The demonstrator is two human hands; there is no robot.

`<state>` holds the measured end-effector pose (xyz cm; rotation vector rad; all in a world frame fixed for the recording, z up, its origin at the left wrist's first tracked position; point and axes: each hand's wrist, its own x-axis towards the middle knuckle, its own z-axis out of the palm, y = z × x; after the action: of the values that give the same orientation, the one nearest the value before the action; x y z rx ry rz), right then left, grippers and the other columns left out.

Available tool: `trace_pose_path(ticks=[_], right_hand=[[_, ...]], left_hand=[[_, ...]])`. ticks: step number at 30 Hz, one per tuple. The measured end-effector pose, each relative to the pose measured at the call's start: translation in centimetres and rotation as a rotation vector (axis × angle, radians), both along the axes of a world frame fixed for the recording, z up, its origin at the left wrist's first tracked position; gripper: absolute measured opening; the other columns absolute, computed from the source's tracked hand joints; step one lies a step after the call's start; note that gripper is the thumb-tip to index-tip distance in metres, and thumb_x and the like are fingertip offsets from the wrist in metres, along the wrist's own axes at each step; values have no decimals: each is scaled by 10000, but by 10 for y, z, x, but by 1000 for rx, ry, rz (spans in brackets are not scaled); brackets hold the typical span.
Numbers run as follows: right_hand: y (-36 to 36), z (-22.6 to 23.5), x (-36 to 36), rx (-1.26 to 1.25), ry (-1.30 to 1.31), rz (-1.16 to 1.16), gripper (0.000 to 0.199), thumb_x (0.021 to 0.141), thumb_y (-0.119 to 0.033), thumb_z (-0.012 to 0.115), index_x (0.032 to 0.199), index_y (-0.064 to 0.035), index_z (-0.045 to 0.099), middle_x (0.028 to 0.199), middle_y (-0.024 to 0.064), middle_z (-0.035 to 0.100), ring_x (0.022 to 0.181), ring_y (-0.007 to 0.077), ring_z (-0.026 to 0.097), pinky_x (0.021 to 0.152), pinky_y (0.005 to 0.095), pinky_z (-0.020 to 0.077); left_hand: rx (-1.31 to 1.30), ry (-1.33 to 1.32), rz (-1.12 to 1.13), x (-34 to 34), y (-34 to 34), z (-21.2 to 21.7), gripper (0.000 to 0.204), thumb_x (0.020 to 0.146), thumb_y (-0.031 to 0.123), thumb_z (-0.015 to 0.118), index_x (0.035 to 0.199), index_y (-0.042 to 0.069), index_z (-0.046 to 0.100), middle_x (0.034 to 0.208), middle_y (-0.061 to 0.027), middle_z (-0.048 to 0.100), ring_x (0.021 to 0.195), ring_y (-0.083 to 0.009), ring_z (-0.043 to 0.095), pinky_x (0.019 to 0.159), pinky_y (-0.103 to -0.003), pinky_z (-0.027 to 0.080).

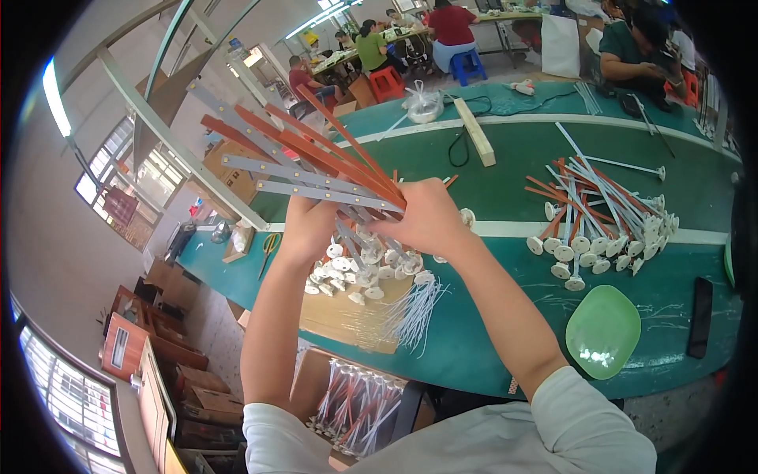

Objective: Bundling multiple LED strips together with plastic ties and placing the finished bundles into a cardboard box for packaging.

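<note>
Over the green table, my left hand (309, 229) and my right hand (429, 220) are closed around one bundle of LED strips (316, 162). Some strips are orange-brown, others pale grey with small yellow squares; their free ends fan out up and to the left. White round end caps (367, 268) show below my hands, but which belong to the held bundle and which lie on the table I cannot tell. Just under them is a brown cardboard sheet (335, 316) with a bunch of thin white ties (416, 314) at its right edge.
To the right lies a pile of capped strips (588, 221), near a green plastic tray (604, 332) and a black phone (699, 316). Yellow-handled scissors (270, 246) lie at left. A wooden bar (474, 133) is farther back. Below the table edge, a box (312, 371) holds more strips. People sit beyond.
</note>
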<state>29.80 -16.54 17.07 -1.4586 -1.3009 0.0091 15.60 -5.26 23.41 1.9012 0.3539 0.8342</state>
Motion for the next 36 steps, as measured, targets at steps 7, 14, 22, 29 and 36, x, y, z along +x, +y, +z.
trace_pose_path(ticks=[7, 14, 22, 29, 36], right_hand=[[16, -9, -4, -126, 50, 19, 264, 748, -187, 712, 954, -24, 709, 696, 171, 665, 646, 318, 664, 645, 368, 530], [45, -32, -4, -75, -72, -26, 241, 762, -149, 661, 948, -1, 702, 675, 199, 639, 625, 360, 637, 632, 391, 520], [73, -25, 2, -241, 10, 70, 256, 748, -174, 690, 914, 22, 693, 701, 189, 656, 631, 316, 653, 632, 379, 515], [89, -26, 17, -301, 207, 71, 250, 746, -163, 737, 869, 44, 670, 688, 98, 644, 618, 161, 616, 598, 323, 484], [98, -15, -3, -191, 517, 293, 215, 770, -155, 761, 824, 7, 632, 711, 40, 608, 555, 91, 524, 462, 262, 375]], left_hand=[[39, 165, -15, -3, 9, 0, 200, 965, 53, 483, 1103, -43, 592, 937, -83, 673, 751, -148, 655, 614, -264, 488], [-7, 173, -21, -6, 34, -16, 263, 927, 5, 485, 1159, -65, 586, 994, -113, 677, 824, -179, 680, 658, -276, 519], [-183, 117, -47, -11, 74, -29, 275, 974, 124, 527, 1131, -95, 581, 1008, -168, 676, 911, -234, 692, 623, -308, 551], [-327, 185, -142, -24, 86, -32, 383, 991, 220, 540, 1200, -100, 539, 1077, -195, 656, 983, -260, 665, 743, -362, 562], [-231, 314, -88, -26, 88, -46, 316, 970, 176, 577, 1151, -83, 582, 1025, -154, 668, 934, -221, 667, 770, -353, 566]])
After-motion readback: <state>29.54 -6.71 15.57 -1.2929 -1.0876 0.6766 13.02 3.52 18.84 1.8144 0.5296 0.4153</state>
